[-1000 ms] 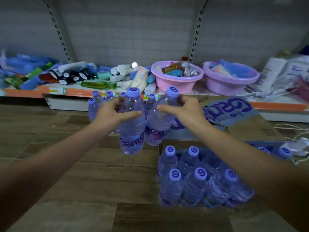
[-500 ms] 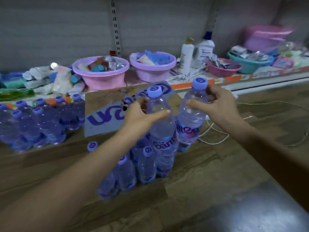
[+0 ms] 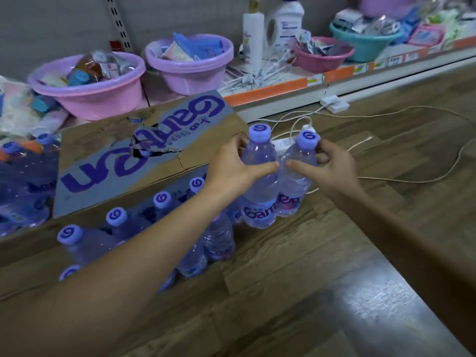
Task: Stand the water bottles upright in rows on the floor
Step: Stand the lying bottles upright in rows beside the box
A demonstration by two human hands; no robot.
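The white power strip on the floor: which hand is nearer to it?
Right. The right hand, gripping a water bottle, sits just beside the power strip; the left hand, holding another bottle, is farther away.

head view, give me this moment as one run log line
left hand grips bottle | right hand grips second bottle | both upright, side by side at row end | release pending
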